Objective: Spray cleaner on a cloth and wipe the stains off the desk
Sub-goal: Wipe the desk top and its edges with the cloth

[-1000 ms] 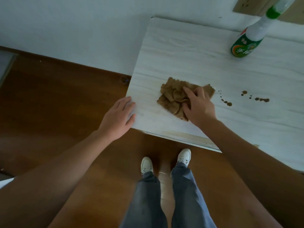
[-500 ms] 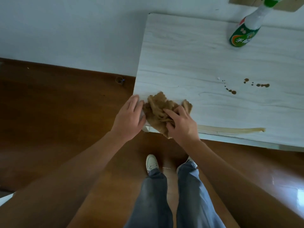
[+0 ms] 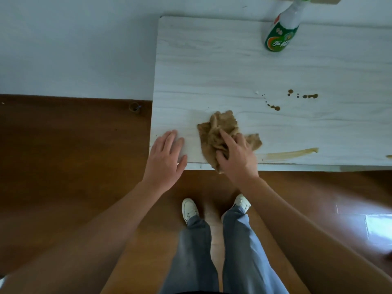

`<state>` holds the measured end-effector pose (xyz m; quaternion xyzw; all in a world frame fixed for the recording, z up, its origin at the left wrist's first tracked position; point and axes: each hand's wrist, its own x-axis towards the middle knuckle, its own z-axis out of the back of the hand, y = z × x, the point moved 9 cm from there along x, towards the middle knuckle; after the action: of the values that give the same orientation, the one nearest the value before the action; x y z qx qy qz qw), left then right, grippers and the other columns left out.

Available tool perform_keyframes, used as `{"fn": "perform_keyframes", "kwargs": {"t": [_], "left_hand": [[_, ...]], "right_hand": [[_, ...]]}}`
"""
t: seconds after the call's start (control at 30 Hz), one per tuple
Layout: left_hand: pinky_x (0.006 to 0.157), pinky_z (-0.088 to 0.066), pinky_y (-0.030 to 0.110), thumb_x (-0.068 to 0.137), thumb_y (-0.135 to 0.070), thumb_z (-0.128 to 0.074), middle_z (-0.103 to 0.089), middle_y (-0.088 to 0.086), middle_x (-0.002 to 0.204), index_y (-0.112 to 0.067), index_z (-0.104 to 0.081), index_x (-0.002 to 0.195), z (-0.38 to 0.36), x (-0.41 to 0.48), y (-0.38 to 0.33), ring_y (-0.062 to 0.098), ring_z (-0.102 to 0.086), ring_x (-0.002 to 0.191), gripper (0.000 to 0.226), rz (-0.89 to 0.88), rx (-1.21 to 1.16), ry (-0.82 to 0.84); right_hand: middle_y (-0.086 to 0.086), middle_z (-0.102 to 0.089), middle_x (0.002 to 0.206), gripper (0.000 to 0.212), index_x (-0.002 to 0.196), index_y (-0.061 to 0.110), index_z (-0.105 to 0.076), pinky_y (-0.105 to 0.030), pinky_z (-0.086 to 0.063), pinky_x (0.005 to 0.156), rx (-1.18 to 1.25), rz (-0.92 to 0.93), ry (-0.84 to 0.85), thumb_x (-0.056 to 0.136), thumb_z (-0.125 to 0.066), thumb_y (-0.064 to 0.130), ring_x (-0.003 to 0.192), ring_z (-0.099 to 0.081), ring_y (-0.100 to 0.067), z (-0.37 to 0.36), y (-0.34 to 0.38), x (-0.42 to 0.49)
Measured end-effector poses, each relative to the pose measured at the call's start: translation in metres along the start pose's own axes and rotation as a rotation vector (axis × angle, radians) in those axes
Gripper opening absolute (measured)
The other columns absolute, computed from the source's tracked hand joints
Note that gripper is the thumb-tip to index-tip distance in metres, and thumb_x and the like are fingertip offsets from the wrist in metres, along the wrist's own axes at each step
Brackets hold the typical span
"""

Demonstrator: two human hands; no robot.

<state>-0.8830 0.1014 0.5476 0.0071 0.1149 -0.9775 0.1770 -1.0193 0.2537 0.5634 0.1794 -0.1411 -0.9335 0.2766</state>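
A crumpled brown cloth (image 3: 218, 132) lies near the front left corner of the white wood-grain desk (image 3: 233, 71). My right hand (image 3: 236, 158) presses down on the cloth, fingers spread over it and thumb at its near side. Flat on the desk's left front corner rests my left hand (image 3: 167, 158), fingers straight. Dark brown stain drops (image 3: 274, 107) and more drops (image 3: 305, 95) dot the desk right of the cloth. A long tan smear (image 3: 290, 154) runs along the front edge. A green-and-white spray bottle (image 3: 283, 30) stands at the back of the desk.
The desk's left edge meets a white wall (image 3: 74, 49). Brown wooden floor (image 3: 63, 166) spreads below and to the left. My legs in grey trousers and white shoes (image 3: 189, 209) stand just before the desk's front edge.
The cloth has slid from the desk's front left corner to the right and slightly inward under my right hand. My left hand has let go of the cloth and lies flat on the corner.
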Motion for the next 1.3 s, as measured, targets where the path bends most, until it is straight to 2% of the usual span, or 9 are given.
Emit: {"fn": "perform_keyframes", "kwargs": {"t": [0.1, 0.23, 0.37, 0.63, 0.77, 1.0, 1.1, 1.17, 1.3], "left_hand": [[0.122, -0.032, 0.052, 0.107, -0.045, -0.036, -0.041, 0.017, 0.159, -0.008, -0.047, 0.149, -0.002, -0.001, 0.0, 0.034, -0.034, 0.151, 0.057, 0.004, 0.0, -0.008], [0.122, -0.032, 0.053, 0.107, -0.045, -0.037, -0.04, 0.016, 0.159, -0.008, -0.047, 0.149, -0.002, -0.001, 0.001, 0.033, -0.033, 0.151, 0.057, 0.016, -0.014, -0.01], [0.123, -0.031, 0.052, 0.106, -0.041, -0.04, -0.04, 0.015, 0.159, -0.007, -0.048, 0.149, -0.002, 0.0, 0.002, 0.031, -0.03, 0.152, 0.055, 0.034, -0.002, -0.008], [0.117, -0.039, 0.053, 0.104, -0.045, -0.04, -0.042, 0.02, 0.155, -0.007, -0.048, 0.141, 0.002, 0.007, -0.043, 0.036, -0.036, 0.147, 0.054, 0.152, -0.011, -0.029], [0.118, -0.038, 0.052, 0.104, -0.046, -0.041, -0.043, 0.017, 0.155, -0.009, -0.049, 0.143, -0.003, 0.025, -0.097, 0.035, -0.039, 0.146, 0.054, 0.054, -0.001, -0.033], [0.122, -0.031, 0.052, 0.105, -0.047, -0.04, -0.042, 0.015, 0.158, -0.013, -0.048, 0.147, -0.028, 0.036, -0.13, 0.035, -0.035, 0.148, 0.054, 0.087, 0.041, -0.008], [0.123, -0.029, 0.051, 0.106, -0.049, -0.036, -0.04, 0.015, 0.159, -0.014, -0.046, 0.149, -0.029, 0.034, -0.13, 0.035, -0.034, 0.149, 0.056, 0.086, 0.063, -0.01], [0.123, -0.028, 0.051, 0.106, -0.05, -0.034, -0.039, 0.015, 0.16, -0.014, -0.045, 0.15, -0.028, 0.034, -0.129, 0.034, -0.034, 0.15, 0.058, 0.087, 0.075, -0.006], [0.124, -0.027, 0.051, 0.106, -0.05, -0.032, -0.037, 0.014, 0.161, -0.015, -0.042, 0.151, -0.031, 0.035, -0.13, 0.034, -0.031, 0.151, 0.058, 0.1, 0.1, 0.008]], "right_hand": [[-0.006, -0.043, 0.138, 0.059, 0.15, 0.032, -0.036, -0.043, -0.052, 0.096, 0.018, 0.124, 0.037, 0.096, -0.055, 0.042, 0.126, -0.045, -0.026, -0.021, 0.044, -0.003], [-0.001, -0.051, 0.121, 0.047, 0.14, 0.028, -0.053, -0.041, -0.057, 0.08, 0.073, 0.184, -0.004, 0.094, -0.06, 0.035, 0.114, -0.051, -0.023, -0.022, 0.043, -0.002], [-0.001, -0.051, 0.111, 0.04, 0.131, 0.023, -0.063, -0.04, -0.057, 0.068, 0.083, 0.208, -0.095, 0.091, -0.065, 0.029, 0.103, -0.053, -0.022, -0.006, 0.004, -0.002], [-0.003, -0.052, 0.114, 0.043, 0.135, 0.023, -0.061, -0.036, -0.054, 0.066, 0.046, 0.048, -0.187, 0.092, -0.065, 0.03, 0.1, -0.054, -0.024, 0.051, -0.124, -0.005], [-0.002, -0.051, 0.118, 0.044, 0.137, 0.027, -0.058, -0.031, -0.046, 0.07, 0.036, -0.036, -0.176, 0.094, -0.063, 0.033, 0.103, -0.054, -0.025, 0.069, -0.175, -0.008], [-0.005, -0.047, 0.13, 0.051, 0.143, 0.026, -0.05, -0.041, -0.054, 0.084, 0.07, -0.041, -0.113, 0.095, -0.059, 0.038, 0.118, -0.048, -0.027, 0.069, -0.172, -0.008], [-0.005, -0.045, 0.129, 0.058, 0.148, 0.028, -0.042, -0.036, -0.051, 0.081, 0.062, 0.054, -0.087, 0.094, -0.059, 0.043, 0.117, -0.044, -0.022, 0.061, -0.146, -0.009], [-0.004, -0.048, 0.124, 0.054, 0.145, 0.024, -0.048, -0.033, -0.051, 0.08, 0.051, 0.128, -0.135, 0.094, -0.06, 0.037, 0.113, -0.045, -0.021, 0.061, -0.134, -0.009], [-0.005, -0.052, 0.124, 0.044, 0.136, 0.02, -0.058, -0.043, -0.048, 0.095, -0.017, 0.265, -0.217, 0.092, -0.061, 0.028, 0.115, -0.045, -0.025, 0.071, -0.127, -0.002]]}}
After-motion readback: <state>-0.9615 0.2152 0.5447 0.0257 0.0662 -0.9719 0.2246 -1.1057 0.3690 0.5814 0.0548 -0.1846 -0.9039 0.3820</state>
